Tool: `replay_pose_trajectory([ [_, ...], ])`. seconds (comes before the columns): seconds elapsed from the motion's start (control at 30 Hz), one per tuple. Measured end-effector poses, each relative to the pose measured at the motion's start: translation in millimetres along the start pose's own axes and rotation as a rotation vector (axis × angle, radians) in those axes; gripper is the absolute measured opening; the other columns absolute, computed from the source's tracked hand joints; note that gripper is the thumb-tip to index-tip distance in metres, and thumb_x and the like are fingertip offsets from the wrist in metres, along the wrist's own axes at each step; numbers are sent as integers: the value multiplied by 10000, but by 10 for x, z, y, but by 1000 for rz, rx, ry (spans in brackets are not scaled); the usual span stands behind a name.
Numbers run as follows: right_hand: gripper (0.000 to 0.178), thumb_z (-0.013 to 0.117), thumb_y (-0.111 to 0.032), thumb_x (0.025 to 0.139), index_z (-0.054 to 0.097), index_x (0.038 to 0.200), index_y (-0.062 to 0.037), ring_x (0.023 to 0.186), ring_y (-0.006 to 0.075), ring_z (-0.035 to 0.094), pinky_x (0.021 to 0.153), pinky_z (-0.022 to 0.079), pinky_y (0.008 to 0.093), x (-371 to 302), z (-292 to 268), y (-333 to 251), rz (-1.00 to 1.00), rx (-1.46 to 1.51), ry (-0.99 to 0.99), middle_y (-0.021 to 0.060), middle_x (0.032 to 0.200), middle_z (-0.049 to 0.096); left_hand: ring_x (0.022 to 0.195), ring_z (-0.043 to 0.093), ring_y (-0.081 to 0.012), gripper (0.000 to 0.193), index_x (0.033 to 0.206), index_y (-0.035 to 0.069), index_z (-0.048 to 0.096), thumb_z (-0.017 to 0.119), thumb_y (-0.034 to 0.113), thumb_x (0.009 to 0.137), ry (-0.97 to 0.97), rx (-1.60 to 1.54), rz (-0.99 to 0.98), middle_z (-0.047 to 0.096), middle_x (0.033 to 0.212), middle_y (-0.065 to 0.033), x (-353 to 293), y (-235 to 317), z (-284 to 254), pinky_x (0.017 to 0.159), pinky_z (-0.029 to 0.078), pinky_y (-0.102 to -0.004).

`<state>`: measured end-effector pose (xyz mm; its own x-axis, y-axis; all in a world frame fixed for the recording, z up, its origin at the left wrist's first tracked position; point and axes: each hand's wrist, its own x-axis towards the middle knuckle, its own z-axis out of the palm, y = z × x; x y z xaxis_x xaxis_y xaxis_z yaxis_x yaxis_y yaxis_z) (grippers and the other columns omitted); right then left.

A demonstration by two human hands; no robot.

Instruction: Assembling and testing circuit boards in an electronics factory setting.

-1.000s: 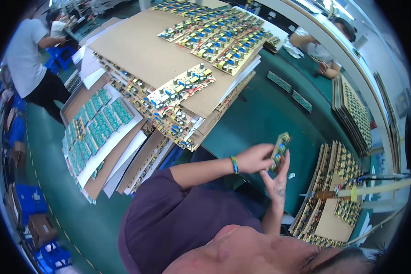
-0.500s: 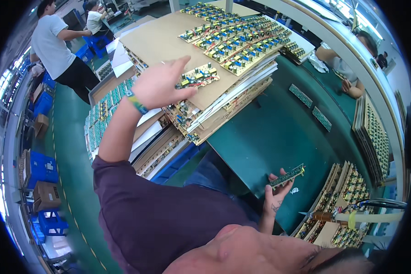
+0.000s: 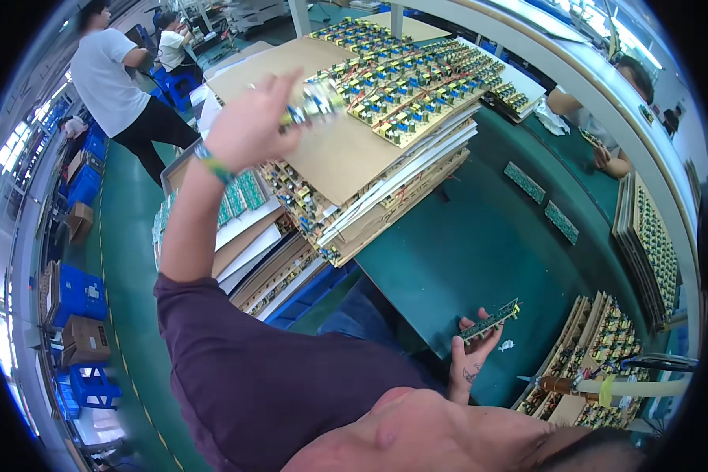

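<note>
My left hand is stretched out over a brown cardboard sheet on top of a tall stack. Between its thumb and fingers is a circuit board with yellow parts, smeared by motion. Rows of similar populated circuit boards cover the far right side of the sheet. Lower right, my right hand holds another circuit board by its near end, tilted up, its green solder side showing. Below that hand lies the green tabletop, with a small crumpled white scrap next to the fingers.
Two green boards lie across the table, before a seated person. Upright trays of boards stand at right, more trays nearer. A metal frame post arches over the table. Left, a person stands beyond the stack.
My left hand has moved left over the cardboard, carrying the circuit board away from the rows. My right hand keeps its board in nearly the same place. The whole view has shifted slightly.
</note>
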<state>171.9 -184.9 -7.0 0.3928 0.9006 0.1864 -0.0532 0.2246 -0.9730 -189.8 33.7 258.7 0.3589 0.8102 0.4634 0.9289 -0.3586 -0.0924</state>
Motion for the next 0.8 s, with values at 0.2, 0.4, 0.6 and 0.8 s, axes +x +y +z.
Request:
replay_pose_trajectory([
  [0.2, 950, 693, -121, 734, 77, 1457, -90, 1042, 233, 534, 930, 434, 371, 26, -33, 84, 5, 62, 7, 151, 1361, 372, 779, 655, -311, 726, 1325, 21, 363, 663, 348, 751, 52, 108, -208, 625, 989, -231, 1094, -1344, 758, 714, 519, -372],
  [0.4, 982, 732, -204, 734, 77, 1456, -89, 1035, 234, 545, 913, 445, 371, 15, -43, 87, 3, 26, 12, 160, 1357, 374, 996, 613, -351, 685, 1155, -44, 507, 731, 360, 650, -331, -101, -271, 615, 1088, -253, 1607, -1147, 998, 859, 498, -392],
  [0.6, 964, 707, -171, 726, 81, 1456, -98, 1012, 239, 556, 897, 457, 371, 26, -35, 108, 5, 25, 7, 171, 1349, 388, 1115, 541, -324, 752, 1213, -54, 486, 754, 388, 668, -340, -24, -147, 542, 1213, -233, 1734, -1330, 1301, 946, 438, -350],
  [0.8, 941, 684, -149, 738, 79, 1458, -98, 1016, 231, 555, 900, 457, 368, 19, -22, 99, 3, 44, -13, 170, 1353, 385, 1183, 507, -303, 835, 1292, -30, 449, 732, 438, 661, -402, -32, -116, 512, 1293, -211, 1714, -1306, 1234, 980, 426, -344],
])
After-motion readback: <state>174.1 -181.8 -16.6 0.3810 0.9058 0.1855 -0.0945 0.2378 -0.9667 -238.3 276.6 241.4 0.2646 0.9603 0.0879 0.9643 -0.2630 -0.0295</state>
